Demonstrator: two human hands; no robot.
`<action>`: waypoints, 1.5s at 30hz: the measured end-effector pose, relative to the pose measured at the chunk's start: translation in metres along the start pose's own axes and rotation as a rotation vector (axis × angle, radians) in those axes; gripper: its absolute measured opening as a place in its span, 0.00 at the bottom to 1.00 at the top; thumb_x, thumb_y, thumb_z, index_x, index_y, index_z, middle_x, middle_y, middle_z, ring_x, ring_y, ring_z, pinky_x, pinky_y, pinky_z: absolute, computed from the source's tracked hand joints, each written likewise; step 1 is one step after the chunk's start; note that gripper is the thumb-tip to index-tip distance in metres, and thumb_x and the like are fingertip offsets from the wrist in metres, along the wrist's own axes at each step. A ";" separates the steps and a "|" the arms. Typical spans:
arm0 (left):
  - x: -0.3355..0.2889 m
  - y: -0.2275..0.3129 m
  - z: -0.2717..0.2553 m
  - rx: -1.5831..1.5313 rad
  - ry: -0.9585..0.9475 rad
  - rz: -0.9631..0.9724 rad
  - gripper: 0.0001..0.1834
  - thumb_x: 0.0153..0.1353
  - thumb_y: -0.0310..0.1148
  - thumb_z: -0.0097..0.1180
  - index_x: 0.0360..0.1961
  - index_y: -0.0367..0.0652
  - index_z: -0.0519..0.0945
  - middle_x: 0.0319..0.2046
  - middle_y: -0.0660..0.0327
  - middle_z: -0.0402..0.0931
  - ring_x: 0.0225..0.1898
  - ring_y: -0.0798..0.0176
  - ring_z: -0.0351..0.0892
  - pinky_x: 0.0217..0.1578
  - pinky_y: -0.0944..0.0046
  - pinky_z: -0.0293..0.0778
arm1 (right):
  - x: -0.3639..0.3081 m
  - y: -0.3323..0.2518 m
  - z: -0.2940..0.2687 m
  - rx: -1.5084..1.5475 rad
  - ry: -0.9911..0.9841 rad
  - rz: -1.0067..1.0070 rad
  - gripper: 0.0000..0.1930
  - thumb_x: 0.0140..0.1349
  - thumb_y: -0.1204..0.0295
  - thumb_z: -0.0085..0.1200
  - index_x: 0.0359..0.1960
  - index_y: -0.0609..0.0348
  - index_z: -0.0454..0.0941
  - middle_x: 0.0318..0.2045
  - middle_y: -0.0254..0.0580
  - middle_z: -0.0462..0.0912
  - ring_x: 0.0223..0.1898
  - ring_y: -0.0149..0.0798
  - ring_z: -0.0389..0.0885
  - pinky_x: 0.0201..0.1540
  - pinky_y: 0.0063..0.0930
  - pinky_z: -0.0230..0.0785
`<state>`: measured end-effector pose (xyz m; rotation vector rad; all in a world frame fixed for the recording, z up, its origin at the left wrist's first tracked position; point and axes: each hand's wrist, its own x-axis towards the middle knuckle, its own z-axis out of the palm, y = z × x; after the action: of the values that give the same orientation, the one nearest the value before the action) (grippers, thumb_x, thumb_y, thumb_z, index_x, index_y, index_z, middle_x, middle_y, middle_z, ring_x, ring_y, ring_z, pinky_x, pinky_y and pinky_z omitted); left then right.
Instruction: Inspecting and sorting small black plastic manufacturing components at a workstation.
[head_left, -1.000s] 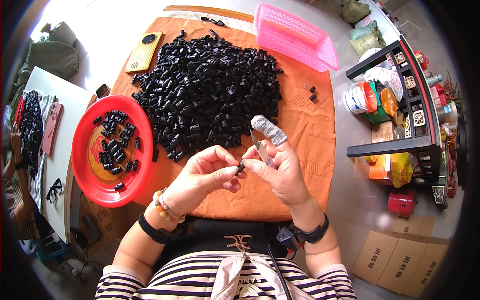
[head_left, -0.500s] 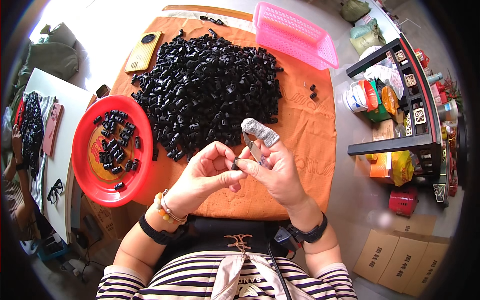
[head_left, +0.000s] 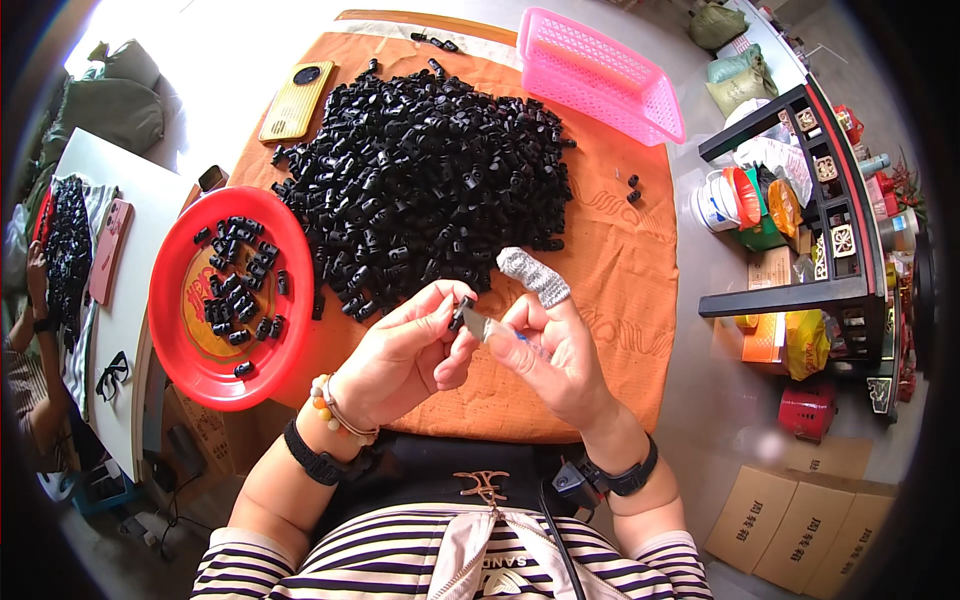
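Pinched in my left hand [head_left: 398, 348] is a small black plastic part [head_left: 459, 312], which looks like the cylindrical pieces on the table. My right hand [head_left: 562, 368] grips a small knife blade [head_left: 477, 324] between thumb and fingers, its edge end right at the black part. A grey knitted cover [head_left: 534, 275] sits on my raised right index finger. Just beyond my hands spreads a large heap of black plastic parts [head_left: 420, 180]. To the left stands a red round tray [head_left: 166, 335] with several of the same parts lying in it.
An orange cloth [head_left: 625, 340] covers the table. A yellow phone-like case [head_left: 290, 115] and a pink perforated basket [head_left: 590, 85] lie at its far side. Two loose parts [head_left: 633, 188] rest at right. A black wooden frame [head_left: 790, 298] and flattened cartons [head_left: 800, 525] are farther right.
The blade has turned from pointing away from me to meeting the black part. My left hand has tilted the part up, and my right hand has shifted slightly. The view has moved a little.
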<state>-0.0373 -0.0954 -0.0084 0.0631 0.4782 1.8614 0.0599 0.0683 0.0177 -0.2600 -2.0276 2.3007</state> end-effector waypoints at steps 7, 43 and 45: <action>0.000 -0.001 0.001 0.001 0.004 -0.010 0.09 0.70 0.36 0.43 0.47 0.48 0.68 0.27 0.68 0.69 0.26 0.75 0.68 0.26 0.74 0.63 | -0.003 -0.001 0.005 -0.209 0.039 -0.041 0.22 0.57 0.73 0.59 0.54 0.62 0.70 0.32 0.35 0.77 0.31 0.23 0.71 0.35 0.18 0.68; -0.003 -0.001 0.009 0.148 0.023 -0.007 0.09 0.70 0.39 0.42 0.44 0.48 0.67 0.22 0.68 0.66 0.20 0.77 0.56 0.20 0.76 0.50 | -0.004 -0.011 0.004 -0.254 0.007 -0.016 0.18 0.56 0.73 0.61 0.48 0.59 0.74 0.33 0.34 0.79 0.32 0.23 0.73 0.35 0.18 0.67; -0.003 -0.001 0.010 0.149 0.041 -0.010 0.09 0.70 0.40 0.42 0.44 0.48 0.67 0.22 0.68 0.66 0.20 0.77 0.56 0.20 0.76 0.49 | -0.005 -0.012 0.003 -0.237 0.009 -0.001 0.17 0.56 0.73 0.61 0.48 0.59 0.74 0.33 0.34 0.79 0.32 0.23 0.72 0.35 0.18 0.67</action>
<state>-0.0326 -0.0953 0.0008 0.1223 0.6444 1.8175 0.0632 0.0660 0.0299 -0.2801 -2.2945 2.0530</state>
